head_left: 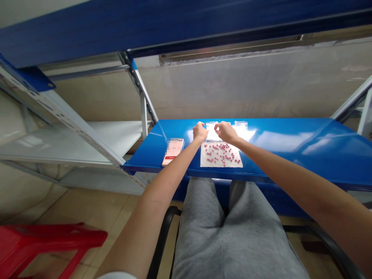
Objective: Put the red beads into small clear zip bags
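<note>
My left hand (200,132) and my right hand (226,132) are both closed on the edges of a small clear plastic bag (213,131), held just above the blue shelf (290,147). In front of the hands lies a white sheet (221,155) scattered with several small pink beads (218,152). A second clear plastic bag (241,126) lies flat on the shelf just right of my right hand.
A phone (173,151) with a lit screen lies on the shelf left of the sheet. Grey metal shelving (87,135) stands at the left. A red plastic stool (49,240) sits on the floor at lower left. My knees are under the shelf.
</note>
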A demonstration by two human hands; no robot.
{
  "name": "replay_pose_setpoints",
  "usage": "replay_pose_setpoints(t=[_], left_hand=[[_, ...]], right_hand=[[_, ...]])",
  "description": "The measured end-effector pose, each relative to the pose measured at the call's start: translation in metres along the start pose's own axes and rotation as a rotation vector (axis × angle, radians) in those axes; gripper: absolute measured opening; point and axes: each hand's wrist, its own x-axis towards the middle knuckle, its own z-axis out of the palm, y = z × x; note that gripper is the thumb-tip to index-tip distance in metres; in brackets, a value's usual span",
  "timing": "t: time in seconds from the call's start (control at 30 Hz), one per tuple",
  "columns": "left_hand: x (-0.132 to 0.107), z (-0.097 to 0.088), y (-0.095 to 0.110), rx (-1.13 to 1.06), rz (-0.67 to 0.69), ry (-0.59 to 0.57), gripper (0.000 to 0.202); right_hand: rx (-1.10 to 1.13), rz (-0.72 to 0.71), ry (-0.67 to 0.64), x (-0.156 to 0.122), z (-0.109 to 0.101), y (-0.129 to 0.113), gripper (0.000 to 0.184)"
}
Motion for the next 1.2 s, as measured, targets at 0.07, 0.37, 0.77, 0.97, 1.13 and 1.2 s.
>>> replay_pose_setpoints(t=[0.07, 0.37, 0.77, 0.97, 1.13, 1.2], left_hand=[[-0.007, -0.007, 0.001, -0.011, 0.02, 0.032, 0.026], [-0.133, -0.065, -0.032, -0.285, 0.287, 0.266, 0.018], [-0.146, -0.057, -0.075, -0.077, 0.306, 0.281, 0.016], [-0.153, -0.054, -0.081, 0.009, 0.389, 0.256, 0.017], [-0.153, -0.052, -0.076, 0.087, 0.403, 0.25, 0.017], [-0.152, -0.052, -0.075, 0.078, 0.379, 0.259, 0.017]], right_hand=[[0.04, -0.009, 0.056, -0.006, -0.003, 0.003, 0.026], [0.241, 0.102, 0.447, -0.126, -0.021, 0.036, 0.022], [0.156, 0.305, 0.544, -0.183, -0.016, 0.078, 0.027], [0.15, 0.308, 0.532, -0.184, -0.013, 0.078, 0.025], [0.121, 0.28, 0.523, -0.185, -0.012, 0.078, 0.024], [0.105, 0.264, 0.514, -0.185, -0.011, 0.078, 0.024]])
